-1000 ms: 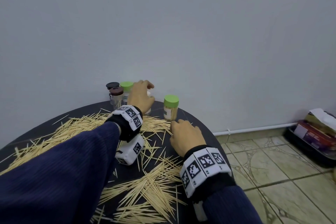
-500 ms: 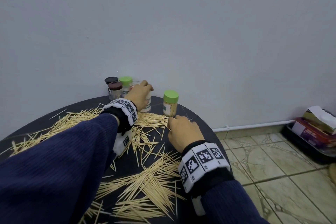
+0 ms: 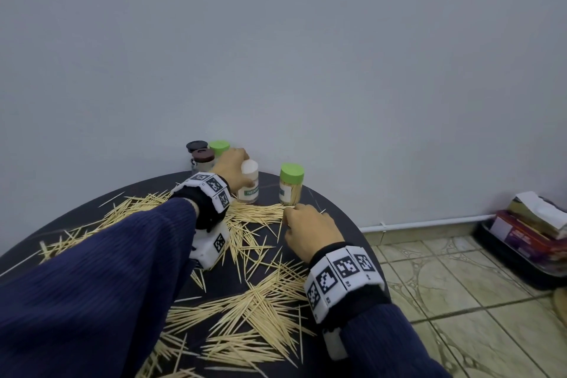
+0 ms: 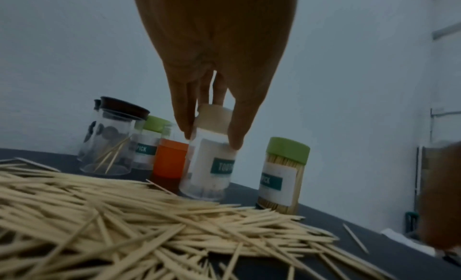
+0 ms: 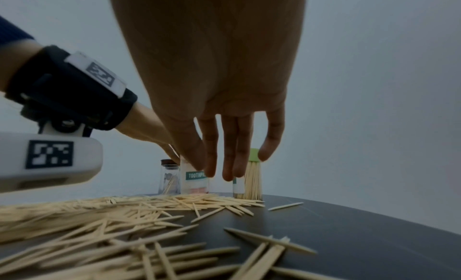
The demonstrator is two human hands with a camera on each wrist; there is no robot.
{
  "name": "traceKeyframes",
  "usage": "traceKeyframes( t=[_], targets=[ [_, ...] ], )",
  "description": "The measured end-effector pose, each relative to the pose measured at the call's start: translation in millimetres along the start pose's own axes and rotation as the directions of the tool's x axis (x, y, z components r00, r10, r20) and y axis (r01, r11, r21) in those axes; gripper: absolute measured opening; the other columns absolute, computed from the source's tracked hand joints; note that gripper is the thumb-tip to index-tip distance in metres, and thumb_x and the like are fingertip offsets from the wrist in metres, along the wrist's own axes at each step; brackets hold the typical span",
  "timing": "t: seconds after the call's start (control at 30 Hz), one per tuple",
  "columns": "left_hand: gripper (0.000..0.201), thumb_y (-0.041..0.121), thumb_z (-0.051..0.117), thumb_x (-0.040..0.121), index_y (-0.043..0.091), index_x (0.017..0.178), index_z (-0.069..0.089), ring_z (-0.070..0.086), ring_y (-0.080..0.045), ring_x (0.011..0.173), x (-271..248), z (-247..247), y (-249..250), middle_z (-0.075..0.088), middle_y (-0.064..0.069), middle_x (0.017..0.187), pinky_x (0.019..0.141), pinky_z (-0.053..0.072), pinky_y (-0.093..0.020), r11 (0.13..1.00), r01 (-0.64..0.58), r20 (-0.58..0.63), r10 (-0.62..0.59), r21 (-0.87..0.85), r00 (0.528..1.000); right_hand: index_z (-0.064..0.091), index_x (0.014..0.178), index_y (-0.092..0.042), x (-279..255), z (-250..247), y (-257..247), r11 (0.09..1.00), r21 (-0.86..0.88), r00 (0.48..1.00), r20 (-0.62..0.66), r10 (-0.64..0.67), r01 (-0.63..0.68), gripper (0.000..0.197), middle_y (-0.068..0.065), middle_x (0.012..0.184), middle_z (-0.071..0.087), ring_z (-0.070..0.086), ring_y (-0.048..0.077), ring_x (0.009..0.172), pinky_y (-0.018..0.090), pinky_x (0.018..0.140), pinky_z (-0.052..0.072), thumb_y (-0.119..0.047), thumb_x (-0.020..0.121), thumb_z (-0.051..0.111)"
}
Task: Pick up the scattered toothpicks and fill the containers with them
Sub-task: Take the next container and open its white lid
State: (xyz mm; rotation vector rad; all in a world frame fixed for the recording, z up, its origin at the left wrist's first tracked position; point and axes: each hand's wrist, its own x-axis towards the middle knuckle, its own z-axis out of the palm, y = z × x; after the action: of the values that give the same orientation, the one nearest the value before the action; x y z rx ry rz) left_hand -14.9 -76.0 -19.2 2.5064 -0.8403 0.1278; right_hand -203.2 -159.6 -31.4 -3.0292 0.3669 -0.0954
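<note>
Fingers (image 4: 186,114) of the left hand (image 3: 231,167) curled down round the shoulder of the white-capped container (image 3: 249,182), thumb on one side and the rest on the other, clamped on it just below the cap. Probably gripped that way to draw it out of the cluster toward the toothpicks, cap on, so an opening step likely remains.

Right hand (image 3: 310,232) hovering low, near side of that container and to its right, fingers (image 5: 230,166) hanging straight and slightly apart, holding nothing visible; likely poised to gather sticks or to steady the container.

Scattered toothpicks (image 3: 251,310) spread in thick drifts from the foot of the white-capped container back toward the person, across most of the dark round table (image 3: 343,224).

Just right of the held container, a green-capped container (image 3: 291,184) packed full and closed, apparently finished. Behind and left of it, against the wall: a second green-capped container (image 3: 219,147) and two dark-lidded glass jars (image 3: 202,158).

Left wrist view alone reveals an orange container (image 4: 169,160) tucked directly behind the held one, hidden from the head camera, plus a few sticks standing in the nearer glass jar. Right wrist view alone shows the right fingers hanging clear above the table. Head view alone gives the full extent of the spill.
</note>
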Motion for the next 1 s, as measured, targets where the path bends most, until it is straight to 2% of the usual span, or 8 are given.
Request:
traceKeyframes(
  t=[0.13,0.4,0.47,0.57,0.67,0.77,0.87,1.0],
  targets=[
    [0.053,0.012,0.073,0.074,0.006,0.122,0.051,0.053,-0.029,0.106,-17,-24,5,0.056,-0.016,0.118,0.08,0.043,-0.031,0.986,-0.022,-0.089,0.007,-0.167,0.996,0.051,0.123,-0.01,-2,-1,-1,1.0,0.023,1.0,-0.027,0.0,0.001,0.03,0.009,0.127,0.053,0.048,0.026,0.118,0.044,0.101,0.038,-0.014,0.095,0.044],
    [0.055,0.01,0.074,0.073,0.017,0.123,0.052,0.056,-0.023,0.101,-79,-73,17,0.058,-0.01,0.117,0.081,0.05,-0.031,0.94,-0.114,-0.107,0.084,-0.323,0.991,0.052,0.12,-0.011,-8,-7,-11,0.998,0.055,0.998,-0.065,-0.018,0.021,0.027,0.009,0.124,0.054,0.051,0.026,0.115,0.042,0.098,0.039,-0.015,0.095,0.043],
    [0.056,0.011,0.075,0.073,0.018,0.124,0.052,0.057,-0.02,0.1,-101,-78,17,0.057,-0.007,0.117,0.079,0.05,-0.024,0.93,-0.128,-0.089,0.103,-0.344,0.991,0.052,0.12,-0.012,-10,-8,-16,0.997,0.065,0.996,-0.079,-0.039,0.044,0.027,0.007,0.124,0.054,0.051,0.025,0.115,0.041,0.097,0.04,-0.016,0.095,0.044],
    [0.06,0.01,0.077,0.073,0.018,0.127,0.051,0.053,-0.002,0.086,-131,-82,14,0.054,0.003,0.111,0.064,0.044,-0.006,0.926,-0.138,-0.097,0.11,-0.352,0.989,0.052,0.121,-0.013,-13,-8,-24,0.992,0.088,0.993,-0.095,-0.077,0.085,0.027,0.006,0.125,0.054,0.052,0.024,0.114,0.04,0.097,0.043,-0.017,0.095,0.045],
    [0.064,0.016,0.08,0.07,0.02,0.125,0.048,0.052,-0.001,0.084,-156,-80,8,0.053,0.007,0.103,0.063,0.04,-0.005,0.935,-0.112,-0.122,0.075,-0.336,0.99,0.05,0.123,-0.014,-16,-6,-32,0.977,0.179,0.99,-0.101,-0.096,0.113,0.028,0.006,0.124,0.054,0.053,0.024,0.112,0.042,0.095,0.045,-0.019,0.096,0.042],
    [0.06,0.023,0.082,0.067,0.018,0.12,0.053,0.056,-0.008,0.093,-172,-73,-1,0.059,0.006,0.104,0.071,0.04,-0.008,0.944,-0.085,-0.155,0.036,-0.318,0.987,0.047,0.124,-0.012,-20,-6,-42,0.918,0.37,0.986,-0.127,-0.105,0.145,0.032,0.007,0.121,0.057,0.055,0.022,0.108,0.04,0.093,0.045,-0.029,0.101,0.033],
    [0.055,0.026,0.082,0.066,0.017,0.116,0.06,0.057,-0.005,0.088,-182,-67,-7,0.062,0.009,0.099,0.065,0.039,-0.007,0.952,-0.075,-0.186,0.02,-0.296,0.982,0.047,0.121,-0.01,-26,-9,-54,0.776,0.602,0.981,-0.161,-0.112,0.187,0.044,0.011,0.107,0.062,0.059,0.023,0.095,0.04,0.088,0.045,-0.041,0.1,0.023],
    [0.051,0.028,0.08,0.067,0.017,0.114,0.063,0.057,-0.002,0.086,-187,-57,-6,0.065,0.009,0.097,0.066,0.042,-0.009,0.944,-0.107,-0.193,0.048,-0.312,0.98,0.041,0.129,-0.014,-33,-7,-64,0.699,0.691,0.983,-0.111,-0.147,0.183,0.051,0.005,0.101,0.061,0.057,0.015,0.084,0.023,0.069,0.041,-0.05,0.096,0.029]
  ],
)
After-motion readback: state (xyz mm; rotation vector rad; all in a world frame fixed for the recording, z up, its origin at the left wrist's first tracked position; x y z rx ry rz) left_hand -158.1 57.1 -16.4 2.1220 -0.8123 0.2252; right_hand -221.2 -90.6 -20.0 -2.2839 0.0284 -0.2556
